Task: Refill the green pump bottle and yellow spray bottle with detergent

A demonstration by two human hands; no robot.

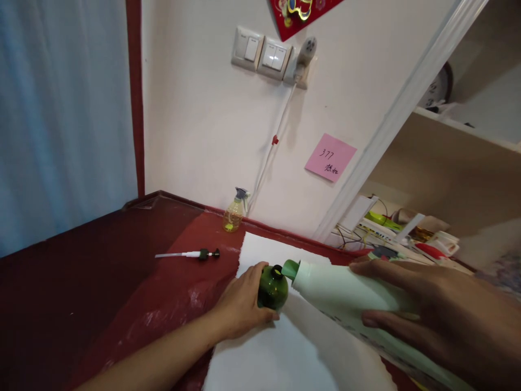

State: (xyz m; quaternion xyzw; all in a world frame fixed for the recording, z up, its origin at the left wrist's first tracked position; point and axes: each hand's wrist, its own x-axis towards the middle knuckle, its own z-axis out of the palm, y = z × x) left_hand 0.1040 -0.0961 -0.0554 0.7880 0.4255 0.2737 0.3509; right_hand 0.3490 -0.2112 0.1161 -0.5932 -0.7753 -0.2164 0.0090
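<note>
My left hand (246, 298) is wrapped round a small dark green bottle (273, 290) standing on a white sheet (280, 350). In my right hand (443, 304) is a large pale green bottle (337, 290), tilted so that its green spout (290, 269) meets the small bottle's open mouth. Whether liquid is flowing between them I cannot tell. A pump dispenser head (203, 254) with a long clear tube lies on the red surface to the left. Behind it a yellowish spray bottle (233, 213) stands upright against the wall.
The dark red tabletop (122, 293) runs up to the wall, with a blue curtain (65, 108) at left. A white cable (280, 119) hangs from a wall plug. To the right is a shelf (464, 127) above assorted items, near a pink note (330, 157).
</note>
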